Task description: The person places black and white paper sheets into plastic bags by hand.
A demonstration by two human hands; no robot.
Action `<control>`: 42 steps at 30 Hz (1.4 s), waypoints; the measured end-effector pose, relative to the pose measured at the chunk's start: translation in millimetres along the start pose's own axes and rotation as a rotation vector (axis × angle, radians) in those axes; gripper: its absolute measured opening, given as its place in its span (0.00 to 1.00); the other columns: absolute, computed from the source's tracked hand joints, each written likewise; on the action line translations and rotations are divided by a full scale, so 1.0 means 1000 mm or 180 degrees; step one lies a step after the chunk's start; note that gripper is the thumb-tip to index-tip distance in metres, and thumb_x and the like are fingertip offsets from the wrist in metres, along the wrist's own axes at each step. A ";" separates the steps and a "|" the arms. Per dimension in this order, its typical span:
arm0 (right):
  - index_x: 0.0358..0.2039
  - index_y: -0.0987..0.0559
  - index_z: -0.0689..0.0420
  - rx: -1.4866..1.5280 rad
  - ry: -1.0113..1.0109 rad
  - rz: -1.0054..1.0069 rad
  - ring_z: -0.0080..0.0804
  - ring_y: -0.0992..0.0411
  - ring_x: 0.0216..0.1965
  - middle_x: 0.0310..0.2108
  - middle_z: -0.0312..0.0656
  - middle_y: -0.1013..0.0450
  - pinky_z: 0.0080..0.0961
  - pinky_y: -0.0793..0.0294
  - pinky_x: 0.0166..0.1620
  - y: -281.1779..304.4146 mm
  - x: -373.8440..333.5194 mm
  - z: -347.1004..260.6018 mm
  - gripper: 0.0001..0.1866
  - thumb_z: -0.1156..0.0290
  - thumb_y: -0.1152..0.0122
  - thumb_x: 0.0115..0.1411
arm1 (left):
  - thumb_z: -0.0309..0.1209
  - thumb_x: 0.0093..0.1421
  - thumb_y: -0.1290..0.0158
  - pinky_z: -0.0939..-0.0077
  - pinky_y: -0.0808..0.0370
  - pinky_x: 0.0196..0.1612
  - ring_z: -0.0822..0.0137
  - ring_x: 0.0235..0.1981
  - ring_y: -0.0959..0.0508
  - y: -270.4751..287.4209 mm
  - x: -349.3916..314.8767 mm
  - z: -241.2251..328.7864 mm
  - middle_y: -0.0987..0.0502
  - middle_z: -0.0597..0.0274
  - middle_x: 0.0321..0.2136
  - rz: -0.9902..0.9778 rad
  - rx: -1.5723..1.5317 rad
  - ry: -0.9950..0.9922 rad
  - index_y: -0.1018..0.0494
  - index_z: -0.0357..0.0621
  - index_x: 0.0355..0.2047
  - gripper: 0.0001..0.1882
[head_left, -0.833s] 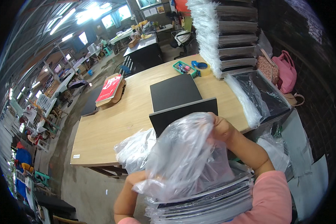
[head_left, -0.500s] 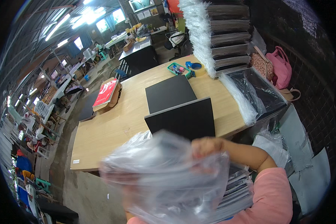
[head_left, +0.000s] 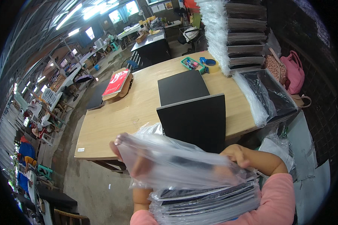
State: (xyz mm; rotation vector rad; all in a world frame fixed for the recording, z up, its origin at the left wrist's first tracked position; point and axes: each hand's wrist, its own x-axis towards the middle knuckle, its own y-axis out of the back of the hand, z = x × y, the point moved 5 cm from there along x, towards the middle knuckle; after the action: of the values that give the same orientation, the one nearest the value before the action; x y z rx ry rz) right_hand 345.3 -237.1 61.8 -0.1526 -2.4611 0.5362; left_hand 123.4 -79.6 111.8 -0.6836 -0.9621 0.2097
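A clear plastic bag (head_left: 180,161) is stretched between my two hands, above a stack of black flat items in clear plastic (head_left: 206,204) close to my body. Its left end is gripped by my left hand (head_left: 140,165), partly seen through the film. At the other end, my right hand (head_left: 235,154) has its curled fingers on the plastic. Just beyond the bag, a black panel (head_left: 193,122) with a pale edge leans up against the table's near side. Behind it a second black piece (head_left: 183,87) lies on the table. Motion blurs the bag.
On the wooden table (head_left: 112,127) are a red-and-white packet (head_left: 116,82), a green basket of pens (head_left: 192,64) and a tape roll (head_left: 211,66). A tall stack of plastic-wrapped black items (head_left: 246,37) stands at the far right. Bags (head_left: 293,71) hang beside it.
The bag has gone from a bunched, blurred heap to being pulled out sideways. My hands are farther apart, and the wrapped stack below shows more. The whole view has shifted slightly.
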 end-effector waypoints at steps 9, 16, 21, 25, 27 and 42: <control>0.30 0.21 0.62 -0.3768 0.0546 0.5554 0.23 0.33 0.20 0.28 0.47 0.30 0.19 0.33 0.24 0.043 -0.106 -0.085 0.09 0.81 0.44 0.46 | 0.21 0.46 0.43 0.69 0.29 0.30 0.61 0.25 0.26 0.041 0.025 -0.025 0.33 0.59 0.36 0.1676 0.6693 0.0179 0.33 0.49 0.56 0.33; 0.46 0.22 0.55 -0.7126 0.0395 0.5102 0.23 0.38 0.20 0.43 0.47 0.38 0.19 0.36 0.24 0.037 -0.081 -0.104 0.23 0.83 0.46 0.47 | 0.17 0.41 0.44 0.68 0.32 0.22 0.62 0.23 0.28 0.019 0.028 -0.041 0.35 0.60 0.34 0.0586 0.8252 -0.0009 0.26 0.59 0.50 0.33; 0.40 0.19 0.58 -0.7159 0.0530 0.4878 0.25 0.38 0.17 0.41 0.48 0.32 0.21 0.35 0.25 -0.006 -0.068 -0.084 0.20 0.84 0.44 0.44 | 0.19 0.41 0.45 0.79 0.34 0.22 0.74 0.19 0.32 0.002 0.003 -0.025 0.34 0.63 0.33 0.0297 0.7123 0.0330 0.21 0.51 0.41 0.24; 0.31 0.20 0.65 -0.4762 -0.0277 0.5175 0.21 0.35 0.15 0.20 0.39 0.28 0.18 0.33 0.25 -0.006 -0.078 -0.090 0.08 0.79 0.40 0.47 | 0.27 0.54 0.43 0.82 0.30 0.24 0.74 0.23 0.28 0.045 0.002 -0.016 0.28 0.67 0.32 0.1231 0.3279 0.2903 0.21 0.45 0.38 0.11; 0.28 0.21 0.66 -0.1611 -0.0420 0.4849 0.23 0.29 0.21 0.22 0.39 0.25 0.20 0.30 0.27 0.008 -0.086 -0.087 0.07 0.74 0.40 0.52 | 0.31 0.57 0.44 0.84 0.30 0.22 0.75 0.22 0.28 0.063 -0.006 -0.022 0.27 0.69 0.28 0.1927 0.1656 0.3358 0.22 0.44 0.38 0.09; 0.24 0.22 0.64 -0.0415 -0.0397 0.4804 0.26 0.33 0.41 0.34 0.40 0.29 0.20 0.37 0.48 0.039 -0.175 0.071 0.09 0.70 0.37 0.51 | 0.26 0.58 0.49 0.84 0.31 0.23 0.78 0.22 0.28 0.172 -0.219 -0.087 0.27 0.68 0.24 0.2813 0.0999 0.2829 0.27 0.42 0.35 0.05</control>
State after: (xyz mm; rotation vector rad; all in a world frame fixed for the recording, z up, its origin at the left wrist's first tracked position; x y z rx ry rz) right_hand 444.4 -265.8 -100.8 -2.1133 -2.0495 0.9369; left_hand 91.1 -84.0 -178.0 -0.7645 0.2678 0.7402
